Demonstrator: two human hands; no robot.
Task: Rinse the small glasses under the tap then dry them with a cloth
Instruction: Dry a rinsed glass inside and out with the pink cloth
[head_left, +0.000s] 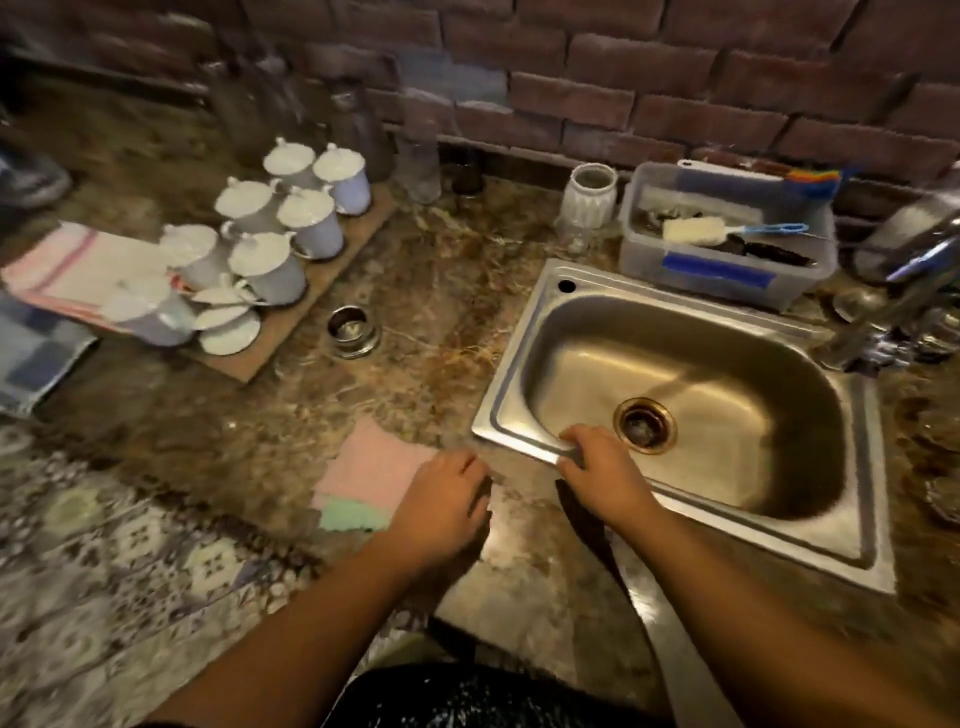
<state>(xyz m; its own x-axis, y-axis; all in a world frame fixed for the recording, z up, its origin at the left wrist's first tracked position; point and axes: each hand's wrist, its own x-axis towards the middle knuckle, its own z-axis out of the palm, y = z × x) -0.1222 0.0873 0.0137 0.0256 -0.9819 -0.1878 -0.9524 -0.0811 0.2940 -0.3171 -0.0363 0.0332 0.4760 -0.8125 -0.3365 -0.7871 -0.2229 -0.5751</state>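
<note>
A steel sink (524, 364) is set in the brown marbled counter, and its basin holds nothing. The tap (906, 260) rises at the sink's right end, blurred, with no water running. My right hand (597, 467) lies on the sink's front rim with its fingers curled over the edge. My left hand (441, 499) rests knuckles up on the counter, fingers bent, beside a pink and green cloth (369, 467). Nothing shows in it. Small clear glasses (943, 327) stand blurred by the tap's base, and another small glass (576, 234) stands behind the sink.
White lidded cups (306, 218) crowd a wooden board at the left, next to a folded striped towel (78, 265). A small steel bowl (350, 325) sits mid-counter. Behind the sink are a white jar (592, 189) and a plastic tub (727, 275) with brushes. Tall glasses (418, 156) line the brick wall.
</note>
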